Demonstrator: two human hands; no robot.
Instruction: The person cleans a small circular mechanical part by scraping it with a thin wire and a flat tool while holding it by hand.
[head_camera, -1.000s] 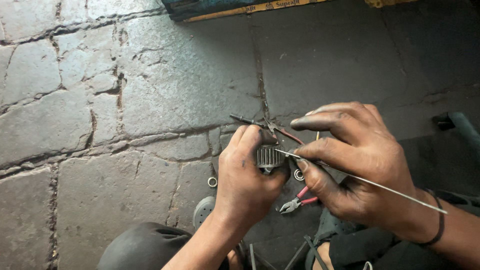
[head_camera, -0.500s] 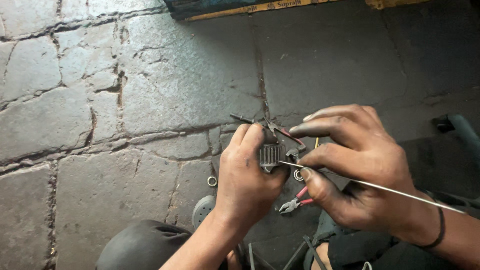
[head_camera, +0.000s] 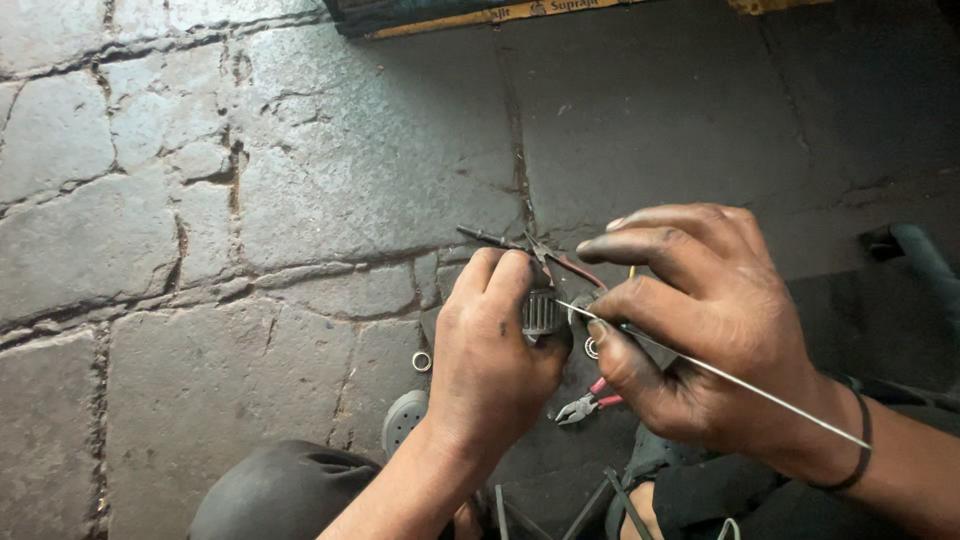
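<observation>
Metal ribbed cylinder (head_camera: 541, 312) at frame centre sits clenched in the left hand (head_camera: 490, 355); the right hand (head_camera: 700, 320) pinches a thin wire rod (head_camera: 720, 375) against it, above red-handled pliers (head_camera: 590, 403).

Stone floor (head_camera: 300, 160) left and ahead of the hands is open – free passage. Beneath them it's crowded: red-handled pliers (head_camera: 585, 403), small metal ring (head_camera: 422, 361), bearing ring (head_camera: 592, 349), dark wire tool (head_camera: 520, 247) – knee (head_camera: 280, 495) blocks near side.
</observation>
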